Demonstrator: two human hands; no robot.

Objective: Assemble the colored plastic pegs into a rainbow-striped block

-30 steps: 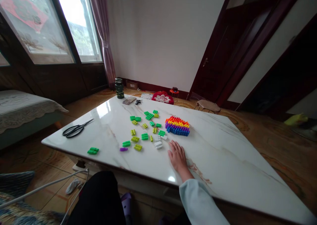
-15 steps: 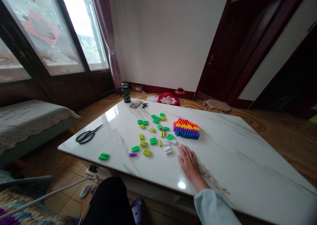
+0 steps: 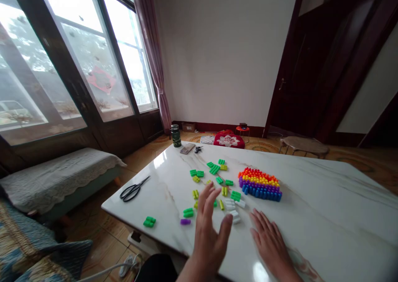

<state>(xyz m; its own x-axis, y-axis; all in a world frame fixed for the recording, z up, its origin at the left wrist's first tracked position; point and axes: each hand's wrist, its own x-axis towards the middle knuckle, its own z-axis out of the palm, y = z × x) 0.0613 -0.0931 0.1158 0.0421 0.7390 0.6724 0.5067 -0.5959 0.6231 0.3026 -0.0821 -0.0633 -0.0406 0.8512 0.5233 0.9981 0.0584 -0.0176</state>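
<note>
My left hand [image 3: 209, 232] is raised over the near side of the table, thumb and fingers apart, holding nothing; it hides some of the pieces behind it. My right hand [image 3: 270, 240] lies flat on the tabletop, fingers stretched out, just right of the white plastic pieces [image 3: 234, 217]. Beyond it stands a block of upright pieces [image 3: 260, 186] in bands of red, orange, yellow, purple and blue. Scattered across the middle are small clusters of green pieces [image 3: 188, 212] and yellow-green pieces [image 3: 224, 191]. A single purple piece [image 3: 185, 221] lies left of my left hand.
Black-handled scissors [image 3: 133, 191] lie near the table's left edge. At the far left corner stand a dark green flask [image 3: 175, 136], a phone [image 3: 187, 148] and keys [image 3: 198, 149]. A cloth-covered bench [image 3: 62, 178] is left of the marble-patterned table [image 3: 336, 220].
My left hand has come into view and risen over the near table edge. My right hand stays flat on the table. The view has tilted up and turned left.
</note>
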